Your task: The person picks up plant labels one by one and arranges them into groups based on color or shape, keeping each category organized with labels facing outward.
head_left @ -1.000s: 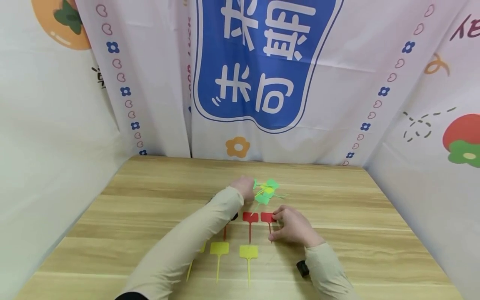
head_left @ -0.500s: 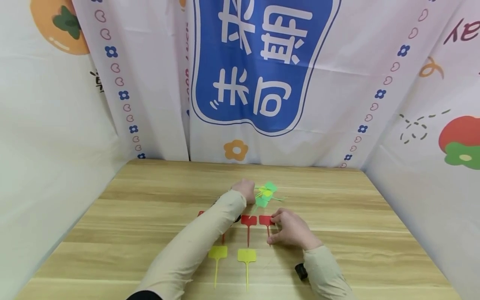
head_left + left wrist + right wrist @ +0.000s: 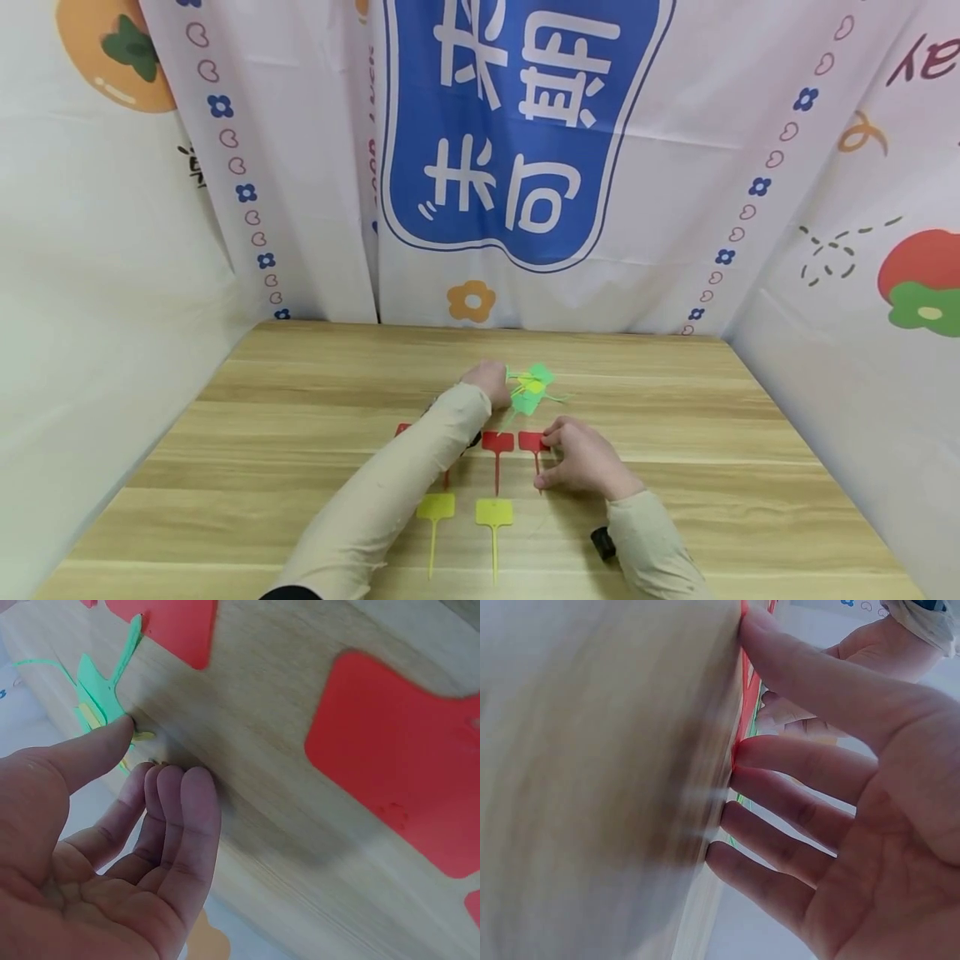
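Observation:
My left hand [image 3: 487, 382] is at the left side of a small pile of green plant labels [image 3: 528, 402] and yellow ones. In the left wrist view its thumb tip overlaps a green label [image 3: 97, 688], with a gap between thumb and bent fingers. My right hand [image 3: 588, 460] lies at the rightmost red plant label [image 3: 530, 440]. Its fingertips touch the label's head and the thumb is at the stem's lower end. The right wrist view has these fingers [image 3: 787, 806] extended and spread along the tabletop.
Left of that label lies another red label [image 3: 498, 442]; more red ones are partly hidden under the left sleeve [image 3: 390, 483]. Two yellow labels [image 3: 493, 512] lie nearer the front. A printed cloth [image 3: 330, 208] hangs behind the wooden table [image 3: 675, 400].
The head view has shifted slightly. The left forearm has moved a little right, covering a third yellow label at the left. My right hand stays at the red label.

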`<state>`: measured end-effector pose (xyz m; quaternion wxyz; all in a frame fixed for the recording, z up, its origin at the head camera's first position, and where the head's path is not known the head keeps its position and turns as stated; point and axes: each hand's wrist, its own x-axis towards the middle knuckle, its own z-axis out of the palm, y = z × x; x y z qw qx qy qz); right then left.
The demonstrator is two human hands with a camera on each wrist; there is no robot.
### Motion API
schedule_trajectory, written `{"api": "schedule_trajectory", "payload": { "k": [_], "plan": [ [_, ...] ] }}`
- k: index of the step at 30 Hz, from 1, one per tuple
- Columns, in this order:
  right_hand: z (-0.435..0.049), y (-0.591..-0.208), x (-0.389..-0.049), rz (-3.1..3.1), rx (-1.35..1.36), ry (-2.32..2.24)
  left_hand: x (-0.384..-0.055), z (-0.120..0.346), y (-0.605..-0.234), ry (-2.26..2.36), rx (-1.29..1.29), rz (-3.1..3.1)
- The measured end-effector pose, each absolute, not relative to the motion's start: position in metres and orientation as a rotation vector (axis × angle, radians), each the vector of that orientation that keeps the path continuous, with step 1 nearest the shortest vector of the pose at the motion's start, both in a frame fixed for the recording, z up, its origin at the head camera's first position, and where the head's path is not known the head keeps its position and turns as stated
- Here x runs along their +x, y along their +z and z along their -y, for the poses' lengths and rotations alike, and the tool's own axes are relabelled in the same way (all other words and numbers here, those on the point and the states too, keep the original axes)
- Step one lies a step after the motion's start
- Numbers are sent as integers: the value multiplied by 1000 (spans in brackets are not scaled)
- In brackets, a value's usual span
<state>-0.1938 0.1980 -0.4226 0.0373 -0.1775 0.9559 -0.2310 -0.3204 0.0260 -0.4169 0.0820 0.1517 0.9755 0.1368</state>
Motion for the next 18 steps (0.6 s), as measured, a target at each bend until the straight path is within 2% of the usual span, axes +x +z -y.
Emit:
{"api": "schedule_trajectory", "payload": {
  "k": [18],
  "plan": [
    [-197, -424, -194, -2939, -508, -690, -320, -21, -419, 512, 453, -2857]
  ]
}}
